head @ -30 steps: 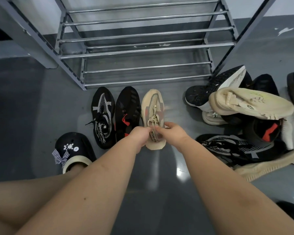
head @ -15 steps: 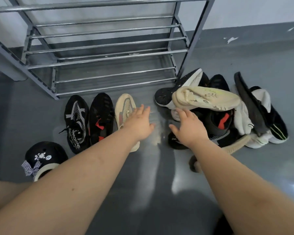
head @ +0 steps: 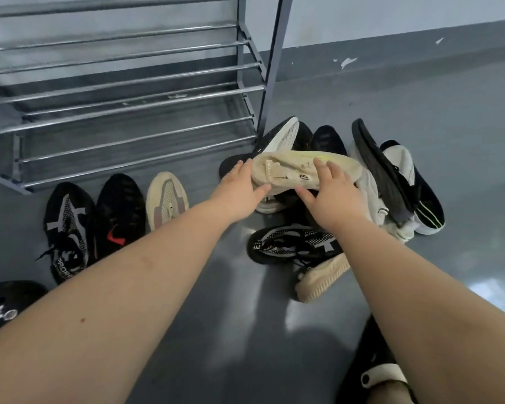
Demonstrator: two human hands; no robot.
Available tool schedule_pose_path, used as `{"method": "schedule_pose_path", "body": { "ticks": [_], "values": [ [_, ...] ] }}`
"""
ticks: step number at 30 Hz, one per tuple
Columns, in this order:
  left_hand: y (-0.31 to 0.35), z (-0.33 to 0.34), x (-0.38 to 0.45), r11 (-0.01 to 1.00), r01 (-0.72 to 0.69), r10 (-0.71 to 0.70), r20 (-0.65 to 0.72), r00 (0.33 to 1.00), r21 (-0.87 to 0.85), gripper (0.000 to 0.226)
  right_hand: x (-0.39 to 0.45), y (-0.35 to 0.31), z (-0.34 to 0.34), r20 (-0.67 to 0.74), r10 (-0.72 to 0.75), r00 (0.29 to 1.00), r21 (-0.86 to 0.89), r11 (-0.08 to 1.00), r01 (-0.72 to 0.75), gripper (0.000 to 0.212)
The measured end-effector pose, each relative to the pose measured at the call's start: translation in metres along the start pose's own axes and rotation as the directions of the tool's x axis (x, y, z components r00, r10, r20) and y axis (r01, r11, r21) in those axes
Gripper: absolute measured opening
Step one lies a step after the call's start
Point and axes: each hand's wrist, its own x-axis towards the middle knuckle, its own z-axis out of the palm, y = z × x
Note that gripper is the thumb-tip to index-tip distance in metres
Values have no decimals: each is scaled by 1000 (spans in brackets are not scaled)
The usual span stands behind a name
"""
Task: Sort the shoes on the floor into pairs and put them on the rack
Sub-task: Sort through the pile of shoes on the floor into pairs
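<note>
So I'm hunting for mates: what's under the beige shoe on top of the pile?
Under the beige shoe show a black shoe with a white sole, a cream sole edge and dark shoes. Both hands cover the rest.

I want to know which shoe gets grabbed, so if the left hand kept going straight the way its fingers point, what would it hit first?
The left hand would meet the heel end of the beige knit sneaker lying atop the pile; its fingertips already look at it.

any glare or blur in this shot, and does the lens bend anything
Head view: pale glare patches on the glossy grey floor, brightest at the right edge; soft shadows beneath both forearms; wide-angle lens bows the rack bars and the wall base; mild softness on the left hand, the right hand and the beige shoe they touch.
</note>
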Motion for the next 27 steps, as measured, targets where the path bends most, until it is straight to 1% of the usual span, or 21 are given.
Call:
{"method": "schedule_pose_path", "body": {
  "ticks": [4, 7, 9, 11, 13, 15, 16, 17, 20, 25, 27],
  "values": [
    [4, 5, 21, 965, 107, -106, 17, 994, -241, 74, 15, -1, 11, 52, 45, 998, 84, 995, -49, 72],
    [0, 12, 37, 884, 200, -201, 44, 979, -422, 74, 24, -1, 19, 110, 47, 993, 77, 995, -56, 72],
    [-3, 15, 45, 822, 224, -246, 29, 969, -523, 76, 27, -4, 24, 143, 35, 989, 76, 996, -46, 71],
    [-5, 18, 50, 774, 233, -279, 14, 960, -588, 76, 28, -7, 29, 160, 31, 987, 96, 994, -47, 72],
    [-8, 21, 53, 754, 234, -297, 0, 955, -613, 69, 28, -9, 31, 156, 35, 987, 126, 990, -55, 73],
    [-9, 23, 53, 737, 234, -312, -12, 950, -635, 52, 27, -9, 30, 137, 40, 990, 147, 987, -60, 71],
    [-8, 23, 51, 712, 237, -319, -3, 948, -661, 42, 26, -9, 29, 127, 42, 991, 153, 986, -61, 71],
    [-6, 23, 49, 677, 242, -323, 14, 946, -695, 35, 25, -8, 28, 120, 43, 992, 158, 986, -62, 70],
    [-5, 22, 40, 573, 260, -329, 73, 942, -777, 35, 17, -8, 26, 90, 46, 995, 188, 980, -63, 73],
    [-13, 17, 6, 336, 267, -340, 148, 929, -903, 24, -3, -27, 24, 22, 138, 990, 335, 932, -137, 94],
    [-19, 11, -9, 255, 259, -352, 160, 922, -932, 30, -10, -40, 22, -25, 151, 988, 380, 916, -130, 100]
  ]
}}
